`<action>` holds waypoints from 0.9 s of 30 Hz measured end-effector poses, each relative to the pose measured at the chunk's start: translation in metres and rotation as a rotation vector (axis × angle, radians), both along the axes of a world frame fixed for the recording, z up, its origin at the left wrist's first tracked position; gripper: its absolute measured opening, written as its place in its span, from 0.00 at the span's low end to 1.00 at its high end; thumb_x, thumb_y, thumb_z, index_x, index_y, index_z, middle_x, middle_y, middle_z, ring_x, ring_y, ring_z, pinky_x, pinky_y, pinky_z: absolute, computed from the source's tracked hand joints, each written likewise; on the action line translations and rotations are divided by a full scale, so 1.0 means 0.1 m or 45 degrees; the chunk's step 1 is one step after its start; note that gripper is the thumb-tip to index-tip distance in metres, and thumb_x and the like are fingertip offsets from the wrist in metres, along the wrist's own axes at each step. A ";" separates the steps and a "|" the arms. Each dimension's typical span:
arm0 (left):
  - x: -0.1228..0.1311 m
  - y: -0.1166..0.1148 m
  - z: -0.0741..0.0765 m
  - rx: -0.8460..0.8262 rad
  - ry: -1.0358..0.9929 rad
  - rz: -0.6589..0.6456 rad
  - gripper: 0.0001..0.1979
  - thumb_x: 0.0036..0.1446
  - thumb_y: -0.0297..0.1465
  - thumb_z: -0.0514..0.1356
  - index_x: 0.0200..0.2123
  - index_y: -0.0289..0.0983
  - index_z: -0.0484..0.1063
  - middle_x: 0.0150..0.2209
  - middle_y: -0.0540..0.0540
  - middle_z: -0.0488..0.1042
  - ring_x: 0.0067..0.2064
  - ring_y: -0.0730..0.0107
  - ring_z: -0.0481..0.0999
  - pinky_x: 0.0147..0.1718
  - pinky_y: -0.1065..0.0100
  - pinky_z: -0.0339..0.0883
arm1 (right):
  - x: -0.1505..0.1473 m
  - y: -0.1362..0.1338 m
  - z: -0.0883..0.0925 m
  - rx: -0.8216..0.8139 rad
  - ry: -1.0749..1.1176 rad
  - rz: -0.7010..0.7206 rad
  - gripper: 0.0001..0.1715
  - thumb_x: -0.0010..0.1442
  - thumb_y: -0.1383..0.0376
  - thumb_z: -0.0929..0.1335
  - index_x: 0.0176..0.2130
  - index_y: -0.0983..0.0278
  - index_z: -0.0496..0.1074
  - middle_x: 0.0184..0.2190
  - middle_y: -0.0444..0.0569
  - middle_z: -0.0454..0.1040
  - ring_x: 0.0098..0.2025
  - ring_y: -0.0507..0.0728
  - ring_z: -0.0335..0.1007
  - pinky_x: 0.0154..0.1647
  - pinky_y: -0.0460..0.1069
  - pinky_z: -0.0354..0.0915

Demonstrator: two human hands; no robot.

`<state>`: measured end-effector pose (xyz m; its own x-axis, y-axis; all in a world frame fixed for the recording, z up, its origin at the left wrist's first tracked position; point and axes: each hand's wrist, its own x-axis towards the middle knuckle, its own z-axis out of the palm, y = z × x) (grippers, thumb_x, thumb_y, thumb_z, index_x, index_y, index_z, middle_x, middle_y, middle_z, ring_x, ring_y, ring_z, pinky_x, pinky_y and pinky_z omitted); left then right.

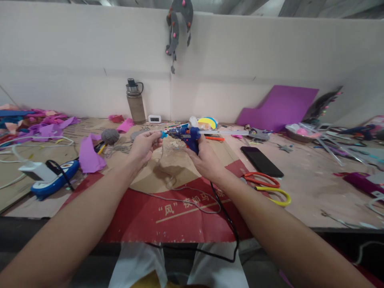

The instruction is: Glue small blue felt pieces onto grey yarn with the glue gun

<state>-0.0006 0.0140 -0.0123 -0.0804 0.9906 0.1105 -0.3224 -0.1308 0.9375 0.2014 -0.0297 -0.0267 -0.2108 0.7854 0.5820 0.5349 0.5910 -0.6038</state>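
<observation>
My right hand [204, 158] is closed around the grip of a blue hot glue gun [188, 135], held above the cardboard sheet [180, 208] with its nozzle pointing left. A clear glue stick [222, 132] juts out of the back of the gun to the right, and the black cord [223, 216] trails toward me. My left hand [145, 146] pinches a small light-blue piece [163, 135] right at the nozzle tip. A thin grey wire [177, 198] lies on the cardboard below both hands.
A black phone [261, 161] and orange and yellow scissors [267, 186] lie to the right. Purple felt scraps [88, 154], a grey yarn ball [110, 136] and a power strip [45, 176] sit left. A water bottle [135, 102] and small clock [155, 119] stand by the wall.
</observation>
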 end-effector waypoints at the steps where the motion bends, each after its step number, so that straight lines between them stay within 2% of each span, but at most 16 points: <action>1: 0.00 0.00 0.00 -0.003 0.008 -0.010 0.06 0.45 0.26 0.67 0.25 0.33 0.71 0.20 0.51 0.70 0.22 0.81 0.69 0.23 0.78 0.65 | 0.00 0.00 0.00 -0.002 -0.002 -0.002 0.26 0.60 0.63 0.62 0.57 0.64 0.58 0.44 0.57 0.73 0.51 0.64 0.68 0.54 0.61 0.64; 6: 0.02 0.01 -0.03 -0.013 0.061 -0.058 0.06 0.45 0.26 0.66 0.24 0.32 0.71 0.20 0.51 0.69 0.21 0.81 0.68 0.22 0.78 0.64 | 0.00 0.00 -0.01 0.005 0.002 -0.002 0.26 0.60 0.64 0.63 0.58 0.64 0.58 0.47 0.57 0.72 0.49 0.64 0.69 0.54 0.61 0.64; 12: 0.03 0.00 -0.02 -0.011 0.057 -0.064 0.06 0.44 0.26 0.66 0.24 0.32 0.71 0.20 0.51 0.69 0.21 0.81 0.68 0.21 0.78 0.64 | 0.00 -0.01 0.00 -0.021 -0.010 -0.003 0.26 0.61 0.63 0.63 0.57 0.64 0.58 0.43 0.56 0.73 0.50 0.64 0.69 0.54 0.61 0.64; 27: -0.02 0.01 0.02 -0.006 -0.007 -0.008 0.05 0.46 0.25 0.65 0.25 0.32 0.71 0.20 0.51 0.70 0.21 0.82 0.69 0.22 0.80 0.66 | 0.01 -0.01 0.01 0.004 -0.006 -0.009 0.26 0.60 0.63 0.63 0.57 0.64 0.58 0.47 0.57 0.73 0.49 0.64 0.69 0.53 0.60 0.64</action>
<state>-0.0024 0.0146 -0.0105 -0.0749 0.9916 0.1053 -0.3284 -0.1243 0.9363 0.2022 -0.0307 -0.0260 -0.2078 0.7848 0.5838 0.5418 0.5893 -0.5993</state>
